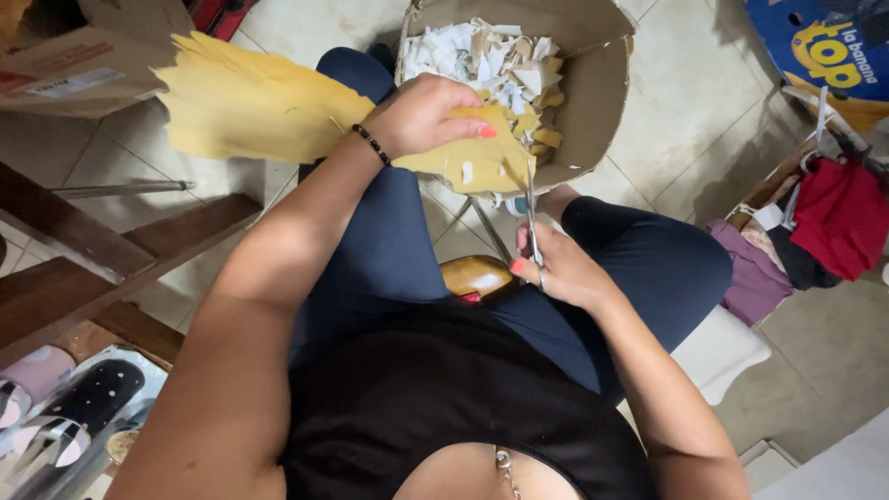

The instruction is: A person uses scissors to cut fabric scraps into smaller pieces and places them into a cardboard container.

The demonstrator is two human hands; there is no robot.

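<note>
You sit over a pale tiled floor (685, 102), matte with faint grout lines. Between your knees stands a brown cardboard box (593, 93), its corrugated walls splayed open and its inside heaped with small white and tan paper scraps (486, 57), jagged and loosely piled.

Across your lap runs a long sheet of yellow card (250, 106), flat and stiff-looking, its far left edge ragged and stepped; its right end reaches over the near rim of the box. Your left hand (421, 116) has its grip closed on that card near the right end, fingers folded over the top face, with a dark beaded bracelet (372, 144) at the wrist.

Your right hand (556, 268) has its grip closed around the handles of a slim pair of metal scissors (532, 208), the thin shiny blades pointing up and away from you and meeting the card's lower right edge just beside the box rim.

At the right lies a soft pile of red, purple and dark cloth (815, 231). At the left stand dark wooden bars (102, 268).
</note>
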